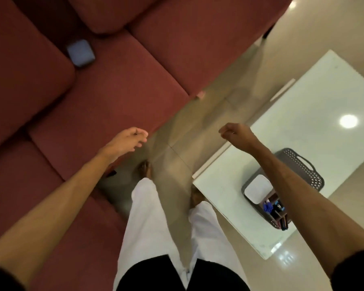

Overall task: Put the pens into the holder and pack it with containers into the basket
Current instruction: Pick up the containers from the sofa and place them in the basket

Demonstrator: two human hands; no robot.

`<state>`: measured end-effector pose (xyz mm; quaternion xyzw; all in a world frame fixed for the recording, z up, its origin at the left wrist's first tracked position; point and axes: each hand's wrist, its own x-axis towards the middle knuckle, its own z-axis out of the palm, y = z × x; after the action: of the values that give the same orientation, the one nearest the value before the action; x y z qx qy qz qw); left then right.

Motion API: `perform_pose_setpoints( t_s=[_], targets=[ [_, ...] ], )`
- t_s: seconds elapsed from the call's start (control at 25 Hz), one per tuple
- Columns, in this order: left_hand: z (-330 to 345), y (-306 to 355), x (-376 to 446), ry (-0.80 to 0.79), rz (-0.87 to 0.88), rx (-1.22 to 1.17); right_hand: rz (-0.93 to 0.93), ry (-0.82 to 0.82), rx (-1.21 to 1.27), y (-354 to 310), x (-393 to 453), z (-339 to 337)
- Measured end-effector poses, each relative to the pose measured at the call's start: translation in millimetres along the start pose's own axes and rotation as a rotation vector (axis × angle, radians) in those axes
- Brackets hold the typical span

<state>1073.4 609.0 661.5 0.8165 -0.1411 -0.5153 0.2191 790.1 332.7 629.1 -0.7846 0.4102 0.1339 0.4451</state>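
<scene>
You are standing between a red sofa [105, 85] and a white glass table [315, 114], looking down past both outstretched arms. Your left hand [127, 139] is hovering over the edge of the sofa seat with its fingers loosely bent and nothing in them. Your right hand [236, 133] is hanging above the floor just off the table's near corner, its fingers curled into a loose fist that is holding nothing you can see.

One dark perforated basket [303, 164] is sitting on the table, partly hidden under your right forearm. Inside it you are seeing one white lidded container [259, 190] at the end nearer your legs, and beside that one brown pen holder [276, 204] with dark and blue pens [267, 207] poking up; their number is too blurred and covered to count. Whether a second container is lying under the forearm cannot be told.

The basket and everything in it are lying well behind your right hand, down by the elbow side of the forearm, and far across from your left hand. Neither hand is touching it.

One small grey-blue pouch-like thing [81, 52] is resting on the sofa cushions, well apart from both hands. Your two bare feet are showing on the tiled floor [198, 127] below white trousers.
</scene>
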Motion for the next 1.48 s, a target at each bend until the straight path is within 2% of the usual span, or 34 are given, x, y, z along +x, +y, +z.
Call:
perform_pose_setpoints(
  t_s=[0.24,0.44,0.52,0.64,0.72,0.8,0.88,0.96,1.04,1.16,1.24,1.36,1.48],
  targets=[
    [-135.0,-8.3,82.6,0.185,-0.049,-0.015,-0.102,-0.066,-0.016,-130.1,102.5,-3.3],
    [-242.4,-26.5,202.6,0.214,-0.234,0.034,0.008,-0.066,0.213,-203.8,202.6,19.8],
    [-278.8,-16.5,247.7,0.206,-0.239,0.073,0.067,-0.102,0.273,-230.9,248.1,32.2],
    [-318.4,-4.3,320.2,0.251,-0.152,0.214,0.145,-0.131,0.328,-254.4,300.5,47.5],
    [-347.1,2.5,377.6,0.342,-0.116,0.344,0.179,-0.135,0.353,-262.2,335.5,58.0],
    [-369.9,9.2,425.4,0.48,-0.194,0.345,0.205,-0.149,0.367,-265.4,357.8,66.3],
    [-387.5,15.7,463.6,0.57,-0.353,0.206,0.222,-0.167,0.379,-264.6,374.9,71.2],
    [-391.1,13.4,484.7,0.54,-0.446,0.147,0.229,-0.176,0.397,-260.8,383.8,73.7],
    [-383.8,5.2,496.7,0.564,-0.444,0.221,0.232,-0.156,0.407,-252.5,386.4,72.4],
    [-359.0,-0.1,488.3,0.644,-0.354,0.282,0.241,-0.12,0.409,-230.4,374.5,69.1],
    [-334.5,-0.2,470.4,0.611,-0.21,0.277,0.236,-0.099,0.428,-215.3,361.0,66.2],
    [-262.3,19.6,419.0,0.375,0.094,0.264,0.249,-0.027,0.528,-187.0,321.2,55.8],
    [-156.5,60.8,348.9,0.082,0.368,0.349,0.328,0.0,0.659,-148.5,263.8,43.9]
  ],
)
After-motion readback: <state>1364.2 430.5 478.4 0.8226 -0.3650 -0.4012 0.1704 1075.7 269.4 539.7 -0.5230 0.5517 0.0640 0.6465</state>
